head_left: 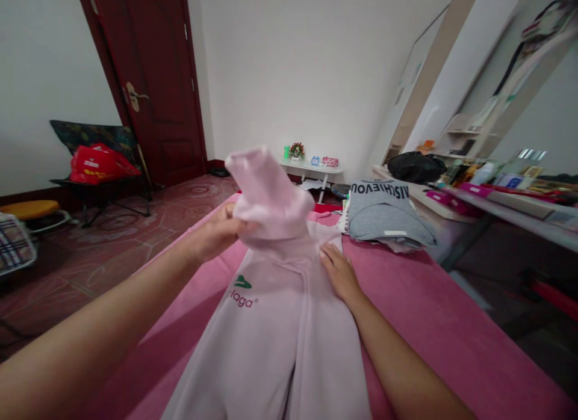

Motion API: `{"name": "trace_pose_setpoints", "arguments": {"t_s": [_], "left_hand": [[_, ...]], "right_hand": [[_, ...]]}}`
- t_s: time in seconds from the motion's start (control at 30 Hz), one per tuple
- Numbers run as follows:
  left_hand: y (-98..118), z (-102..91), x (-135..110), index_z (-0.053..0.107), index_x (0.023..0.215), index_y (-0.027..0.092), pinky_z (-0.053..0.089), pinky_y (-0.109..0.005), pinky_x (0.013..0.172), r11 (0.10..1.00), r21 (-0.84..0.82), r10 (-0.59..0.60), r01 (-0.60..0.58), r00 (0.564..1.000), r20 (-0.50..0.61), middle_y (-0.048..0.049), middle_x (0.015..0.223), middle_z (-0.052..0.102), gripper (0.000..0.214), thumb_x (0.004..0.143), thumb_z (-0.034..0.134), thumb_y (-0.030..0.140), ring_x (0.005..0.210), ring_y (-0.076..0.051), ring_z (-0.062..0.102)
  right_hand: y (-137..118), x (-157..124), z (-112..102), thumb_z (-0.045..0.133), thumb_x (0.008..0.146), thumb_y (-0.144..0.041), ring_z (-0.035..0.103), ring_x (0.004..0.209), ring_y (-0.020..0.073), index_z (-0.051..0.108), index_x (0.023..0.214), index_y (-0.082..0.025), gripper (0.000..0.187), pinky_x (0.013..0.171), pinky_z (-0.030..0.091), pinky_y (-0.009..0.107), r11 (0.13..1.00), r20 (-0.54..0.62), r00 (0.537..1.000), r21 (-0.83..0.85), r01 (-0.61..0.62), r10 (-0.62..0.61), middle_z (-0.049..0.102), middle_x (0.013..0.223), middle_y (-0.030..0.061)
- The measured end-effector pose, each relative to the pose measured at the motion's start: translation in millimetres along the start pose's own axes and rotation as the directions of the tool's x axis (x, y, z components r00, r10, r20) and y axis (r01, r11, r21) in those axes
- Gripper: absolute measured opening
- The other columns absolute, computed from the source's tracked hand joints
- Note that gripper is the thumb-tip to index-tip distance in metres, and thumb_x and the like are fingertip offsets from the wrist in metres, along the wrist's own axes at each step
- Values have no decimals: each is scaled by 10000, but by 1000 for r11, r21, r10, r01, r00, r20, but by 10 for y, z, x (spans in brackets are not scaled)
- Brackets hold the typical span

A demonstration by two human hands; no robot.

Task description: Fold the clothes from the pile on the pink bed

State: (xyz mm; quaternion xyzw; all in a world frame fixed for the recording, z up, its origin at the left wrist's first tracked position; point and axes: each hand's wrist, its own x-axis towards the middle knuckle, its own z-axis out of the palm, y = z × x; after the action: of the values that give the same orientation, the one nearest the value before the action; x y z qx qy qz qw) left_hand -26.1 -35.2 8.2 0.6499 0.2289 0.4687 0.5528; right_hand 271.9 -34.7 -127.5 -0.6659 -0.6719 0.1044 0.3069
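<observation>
A pale pink garment [275,324] with a green and red logo lies stretched along the pink bedcover [428,318] toward me. My left hand [217,233] is closed on its far end and lifts a folded part [266,191] up off the bed. My right hand [338,272] rests flat on the garment's right side, fingers spread, pressing it down.
A stack of folded clothes topped by a grey shirt [383,215] sits at the bed's far right. A cluttered desk [497,191] runs along the right. A chair with a red bag [97,164] and a dark red door [149,83] stand at the left.
</observation>
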Motion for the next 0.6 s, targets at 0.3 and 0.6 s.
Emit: {"name": "trace_pose_setpoints", "arguments": {"t_s": [0.3,0.6], "left_hand": [[177,324,-572,660,1168,199,492,-297,900,862,504,-413,55,653,635,-73,1114,698,417,791,707,369,1015,-229,645],[-617,784,-270,547,1277,201,476,-309,796,599,787,-76,-149,967,242,-80,1046,659,574,809,611,528,903,-228,621]], "right_hand": [[87,27,20,412,882,-356,552,1182,231,623,1192,-190,410,1036,390,399,988,-194,980,144,64,-36,618,1270,82],[-25,420,-190,484,849,-284,662,886,220,429,1373,-157,541,779,476,307,984,-184,972,-73,-163,148,723,911,70]]}}
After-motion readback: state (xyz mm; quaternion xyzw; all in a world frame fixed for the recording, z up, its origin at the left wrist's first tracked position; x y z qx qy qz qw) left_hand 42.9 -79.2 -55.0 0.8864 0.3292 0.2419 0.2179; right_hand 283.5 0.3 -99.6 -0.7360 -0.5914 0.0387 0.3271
